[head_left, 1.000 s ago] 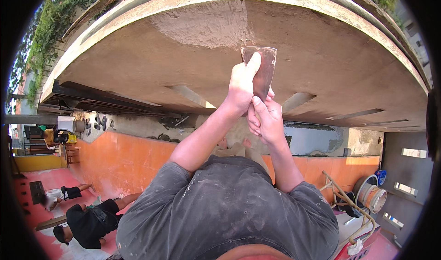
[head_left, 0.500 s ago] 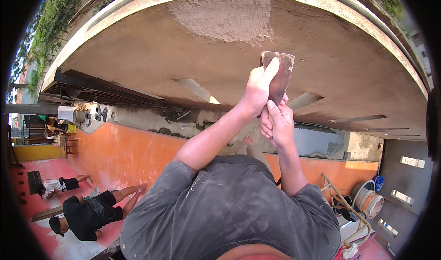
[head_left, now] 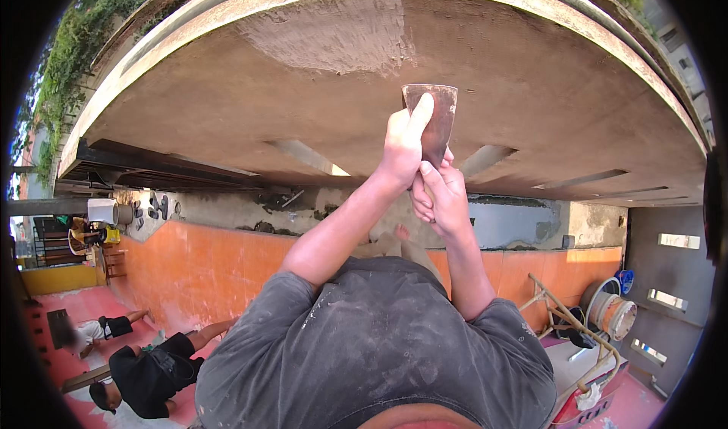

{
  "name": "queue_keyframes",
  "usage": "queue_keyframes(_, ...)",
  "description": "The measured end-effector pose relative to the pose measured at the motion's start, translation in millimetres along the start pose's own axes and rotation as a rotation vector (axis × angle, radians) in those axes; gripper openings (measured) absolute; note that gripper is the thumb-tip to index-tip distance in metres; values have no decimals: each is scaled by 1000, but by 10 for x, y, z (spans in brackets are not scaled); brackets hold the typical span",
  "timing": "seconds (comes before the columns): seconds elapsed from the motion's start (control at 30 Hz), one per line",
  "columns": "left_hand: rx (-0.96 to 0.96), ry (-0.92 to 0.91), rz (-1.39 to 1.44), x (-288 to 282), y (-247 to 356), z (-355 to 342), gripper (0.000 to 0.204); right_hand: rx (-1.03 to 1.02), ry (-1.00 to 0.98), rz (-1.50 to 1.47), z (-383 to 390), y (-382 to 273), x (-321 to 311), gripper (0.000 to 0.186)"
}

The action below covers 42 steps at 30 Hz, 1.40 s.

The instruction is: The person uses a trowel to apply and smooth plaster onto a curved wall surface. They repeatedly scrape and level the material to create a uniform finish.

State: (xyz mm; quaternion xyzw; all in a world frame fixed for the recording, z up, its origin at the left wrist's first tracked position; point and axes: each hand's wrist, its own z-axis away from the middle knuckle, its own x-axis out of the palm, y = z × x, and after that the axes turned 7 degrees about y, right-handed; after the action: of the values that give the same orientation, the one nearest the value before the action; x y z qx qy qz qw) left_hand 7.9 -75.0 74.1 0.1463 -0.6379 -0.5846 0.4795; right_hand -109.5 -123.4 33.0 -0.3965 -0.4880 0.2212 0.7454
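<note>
Both of my hands are on one flat scraper with a dark, worn metal blade (head_left: 438,122) that widens toward its straight far edge. My left hand (head_left: 404,142) is closed round the blade's left side, its thumb pressed flat along the face. Below it, my right hand (head_left: 442,200) wraps round the narrow lower end; the handle is mostly hidden by the fingers. The blade's edge is at the brown plastered wall (head_left: 303,114), just below and right of a paler, scraped patch (head_left: 334,38). Whether the edge touches the wall I cannot tell.
Slots (head_left: 485,160) pierce the lower wall. Water (head_left: 504,224) lies along its foot, beside an orange floor strip (head_left: 205,251). A bucket (head_left: 613,315) and a tubular frame (head_left: 565,319) stand at right. Two people, one in black (head_left: 148,376), are at lower left.
The view has shifted, so the wall and my hands appear farther left. Against the pale patch, the scraper sits slightly farther right. My grip looks the same.
</note>
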Motion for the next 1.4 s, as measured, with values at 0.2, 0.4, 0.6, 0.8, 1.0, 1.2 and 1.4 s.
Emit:
queue_keyframes(0.2, -1, -11, 6, -8, 1, 18, 50, -3, -49, 9, -38, 49, -79, 42)
queue_keyframes(0.4, -15, -23, -60, -74, 1, -23, 46, -90, -52, -30, -128, 248, -48, 36)
queue_keyframes(0.6, 35, -83, -62, -84, 97, -70, 47, -116, -66, -3, -193, 181, -4, 39)
queue_keyframes(0.8, -10, -35, 2, -82, 174, -56, 54, -90, -31, 20, -120, -16, 181, 42)
queue_keyframes(1.0, 66, -115, 12, -59, 344, -65, 52, -106, -58, 53, -159, -188, 283, 36)
queue_keyframes(1.2, 180, -62, 2, -118, 459, -69, 58, -124, -120, 75, -254, -171, 354, 27)
queue_keyframes(1.4, 43, 85, 75, -332, 323, 62, 54, 19, -121, 73, -178, -4, 423, 25)
